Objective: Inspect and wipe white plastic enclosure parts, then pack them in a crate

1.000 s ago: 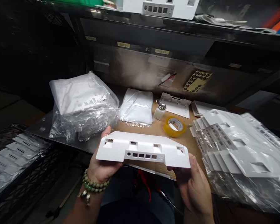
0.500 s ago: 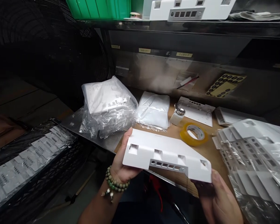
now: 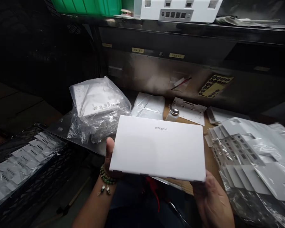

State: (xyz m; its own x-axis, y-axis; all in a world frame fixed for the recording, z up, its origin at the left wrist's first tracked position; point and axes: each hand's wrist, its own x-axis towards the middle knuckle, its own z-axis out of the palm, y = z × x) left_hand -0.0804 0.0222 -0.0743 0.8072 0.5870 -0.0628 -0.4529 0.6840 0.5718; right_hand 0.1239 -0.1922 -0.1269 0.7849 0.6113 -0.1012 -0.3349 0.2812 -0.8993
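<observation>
Between my two hands I hold a white plastic housing cover (image 3: 156, 148), its broad smooth face turned up and its printed lettering upside down near the far edge. My left hand (image 3: 109, 155), with a bead bracelet (image 3: 106, 179) at the wrist, grips the left edge, thumb up at the side. My right hand (image 3: 210, 193) holds the lower right corner from the side and below; some of its fingers are hidden under the cover. Beyond the far edge stand a dispenser bottle with a metal lid (image 3: 174, 111) and a pile of clear plastic bags (image 3: 148, 104).
Bagged white covers (image 3: 249, 158) are stacked at the right. A large wrapped bundle (image 3: 99, 104) lies left of the bags. A row of bagged parts (image 3: 26, 155) fills a rack at lower left. A shelf edge (image 3: 156, 25) crosses above; a white panel (image 3: 190, 110) lies behind.
The cover has been tipped so that its broad face shows and its slotted side is out of sight. It now hides the yellow tape roll. Both hands keep their hold; the view has shifted right.
</observation>
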